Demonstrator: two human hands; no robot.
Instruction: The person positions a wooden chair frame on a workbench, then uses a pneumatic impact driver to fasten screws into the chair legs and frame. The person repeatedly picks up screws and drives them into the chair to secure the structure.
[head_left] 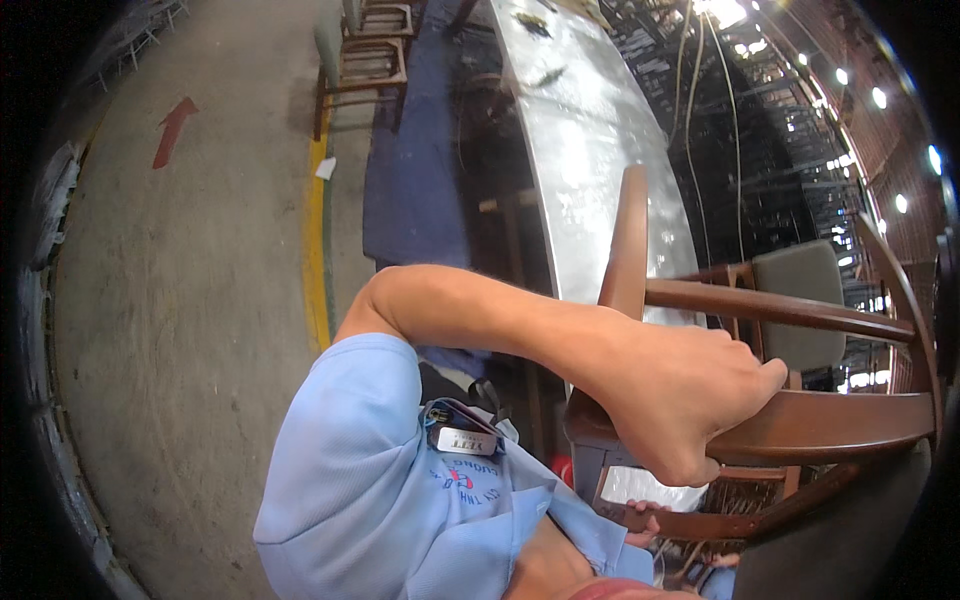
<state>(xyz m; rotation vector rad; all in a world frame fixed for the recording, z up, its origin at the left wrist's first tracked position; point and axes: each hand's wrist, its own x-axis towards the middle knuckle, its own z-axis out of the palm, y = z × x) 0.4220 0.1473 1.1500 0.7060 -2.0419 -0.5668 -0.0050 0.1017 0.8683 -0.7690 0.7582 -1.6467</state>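
Both hands grip a dark brown wooden chair frame (800, 425): left hand (690, 405) on its curved rail, right hand (645, 520) lower down, beside the long metal-topped counter (590, 150).

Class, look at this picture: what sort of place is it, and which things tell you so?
Probably a furniture workshop or factory: a bare concrete floor with a yellow painted line, several wooden chairs, and a long metal-topped workbench.

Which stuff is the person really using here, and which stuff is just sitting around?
In use:
- left hand, gripping the rail
- brown wooden chair frame
- right hand, fingers on a lower rail

Just sitting around:
- long metal-topped table
- wooden chairs far off
- red floor arrow
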